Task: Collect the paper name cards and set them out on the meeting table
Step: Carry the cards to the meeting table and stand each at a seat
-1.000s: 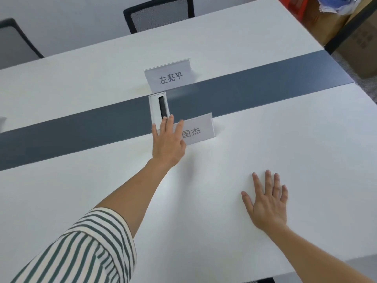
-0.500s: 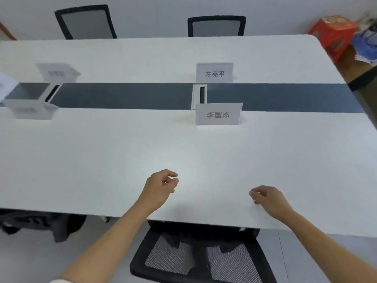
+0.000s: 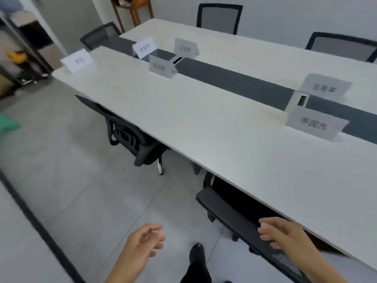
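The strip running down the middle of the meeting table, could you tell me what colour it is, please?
Dark blue-grey strip, set between the white tabletop halves; the head view shows it.

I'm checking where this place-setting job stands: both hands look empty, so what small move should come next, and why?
Probably a step along the table toward its far end. The left hand and right hand hold nothing, and six name cards already stand, the nearest beside the dark centre strip. Whether more cards remain to be fetched cannot be told.
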{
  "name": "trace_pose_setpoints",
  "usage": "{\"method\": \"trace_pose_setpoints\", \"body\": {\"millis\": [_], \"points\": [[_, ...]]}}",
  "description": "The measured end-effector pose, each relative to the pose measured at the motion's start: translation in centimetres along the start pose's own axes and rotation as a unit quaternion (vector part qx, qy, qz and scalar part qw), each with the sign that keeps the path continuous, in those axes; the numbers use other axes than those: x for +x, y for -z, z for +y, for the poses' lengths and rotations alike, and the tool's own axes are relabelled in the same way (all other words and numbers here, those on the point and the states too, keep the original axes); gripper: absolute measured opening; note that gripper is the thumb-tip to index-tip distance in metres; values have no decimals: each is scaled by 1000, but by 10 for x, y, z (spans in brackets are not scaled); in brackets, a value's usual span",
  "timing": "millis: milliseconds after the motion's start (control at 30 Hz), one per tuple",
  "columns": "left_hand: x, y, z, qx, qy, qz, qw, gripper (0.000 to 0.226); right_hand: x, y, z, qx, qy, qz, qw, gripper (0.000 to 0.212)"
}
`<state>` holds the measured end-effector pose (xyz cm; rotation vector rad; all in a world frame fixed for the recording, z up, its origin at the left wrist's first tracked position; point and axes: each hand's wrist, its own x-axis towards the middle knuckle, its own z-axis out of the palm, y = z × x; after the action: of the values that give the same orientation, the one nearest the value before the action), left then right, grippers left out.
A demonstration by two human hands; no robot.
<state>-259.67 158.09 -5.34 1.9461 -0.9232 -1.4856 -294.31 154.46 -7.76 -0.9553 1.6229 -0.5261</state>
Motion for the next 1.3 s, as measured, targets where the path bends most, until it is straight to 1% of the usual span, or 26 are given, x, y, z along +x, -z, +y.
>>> {"method": "trace_pose_setpoints", "body": {"millis": [33,100,133,267,367,533,600,733,833,933,1033,1133,1300], "points": [[-6,12,-8,-13,2,19,1000,34,0,-14,-13,-10,8,-22,1000,11],[-13,35,-22,-34,-3,51,998,14,2,-43,-41,-30,27,-62,997,10],[-14,47,-27,-38,-4,61,997,12,4,-59,-55,-42,38,-79,995,11],[-12,106,-37,-47,-13,71,996,16,18,-129,-112,-92,91,-132,983,12],[-4,171,-42,-40,-17,86,995,19,32,-194,-153,-118,132,-162,971,12],[-1,282,-47,-81,-28,205,975,14,45,-299,-222,-144,169,-228,948,15],[3,314,-50,-97,-26,232,968,14,50,-333,-245,-150,176,-251,940,16],[26,357,-53,-141,-1,251,958,14,72,-387,-286,-171,183,-281,927,16],[54,384,-53,-156,25,242,957,15,100,-422,-316,-175,179,-293,923,18],[94,423,-41,-157,35,238,958,15,141,-460,-350,-183,183,-297,919,18],[141,471,-19,-155,25,261,952,16,190,-501,-394,-182,183,-298,919,17],[180,520,17,-152,10,273,950,17,229,-542,-450,-179,186,-311,915,16],[235,592,65,-159,-10,293,943,18,278,-613,-545,-190,225,-335,895,16]]}}
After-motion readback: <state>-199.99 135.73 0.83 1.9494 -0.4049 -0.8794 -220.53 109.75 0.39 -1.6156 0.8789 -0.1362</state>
